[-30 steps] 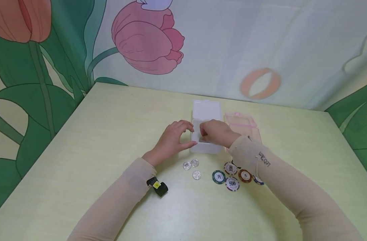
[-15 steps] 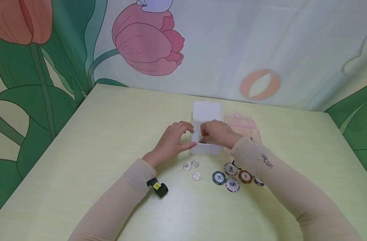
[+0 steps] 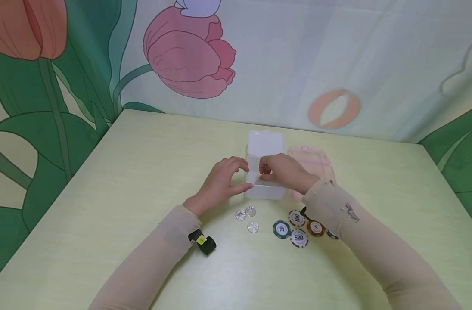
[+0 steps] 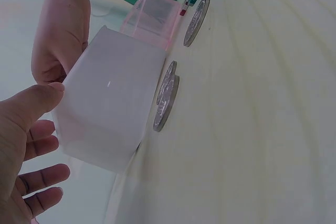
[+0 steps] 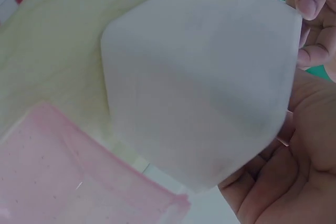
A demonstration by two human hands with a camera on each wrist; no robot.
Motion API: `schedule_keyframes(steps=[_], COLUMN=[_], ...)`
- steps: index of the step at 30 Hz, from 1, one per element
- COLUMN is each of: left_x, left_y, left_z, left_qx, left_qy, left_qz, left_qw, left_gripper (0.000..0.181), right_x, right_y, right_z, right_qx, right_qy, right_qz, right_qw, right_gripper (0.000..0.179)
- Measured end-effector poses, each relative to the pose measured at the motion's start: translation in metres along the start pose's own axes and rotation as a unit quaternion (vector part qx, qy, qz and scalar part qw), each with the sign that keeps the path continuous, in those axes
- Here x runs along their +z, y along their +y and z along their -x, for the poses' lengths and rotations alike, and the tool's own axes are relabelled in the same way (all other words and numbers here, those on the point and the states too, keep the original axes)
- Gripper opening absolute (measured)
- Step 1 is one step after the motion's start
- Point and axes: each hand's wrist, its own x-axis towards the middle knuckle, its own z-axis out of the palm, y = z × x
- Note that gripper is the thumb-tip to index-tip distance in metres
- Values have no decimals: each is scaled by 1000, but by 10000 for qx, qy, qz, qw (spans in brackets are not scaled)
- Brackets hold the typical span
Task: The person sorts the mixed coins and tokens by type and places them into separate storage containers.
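Observation:
A white open box (image 3: 265, 193) stands upright on the table, its lid (image 3: 265, 143) tipped back. My left hand (image 3: 220, 183) is at its left side, thumb tip on the near left corner of the rim and fingers loosely spread. Inside the box, my right hand (image 3: 284, 170) has curled fingers low over the floor. A small shiny piece (image 3: 258, 182) shows at its fingertips; I cannot tell whether it is held. In the left wrist view the box wall (image 4: 110, 98) hides those fingertips. Silver coins (image 3: 253, 227) lie on the table in front of the box.
Right of the white box is a pink see-through box (image 3: 309, 156), its lid open, partly behind the right hand. Several poker chips (image 3: 299, 237) lie near the right sleeve. The left wrist wears a black camera (image 3: 206, 244). A flower-print curtain (image 3: 267, 64) borders the table's back.
My right hand has shifted slightly right within the box, and its thumb now shows apart from the fingers above it. The left hand keeps its place.

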Motion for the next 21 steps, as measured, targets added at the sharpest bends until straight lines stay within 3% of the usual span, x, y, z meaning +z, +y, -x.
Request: schedule_keyframes(steps=[8,21], left_x=[1,1], left_y=[0,-2], left_z=[0,0], left_qx=[-187,-123], left_qy=[-101,-54], left_qz=[13,56], left_qw=[9998,9999], left_gripper=[36,37], right_x=[-3,-11], right_y=[0,-2], right_z=[7,22], right_qx=[100,-38], right_qy=[112,390], right_qz=[-515,-1242], right_qw=[9986,9915], right_gripper=[11,11])
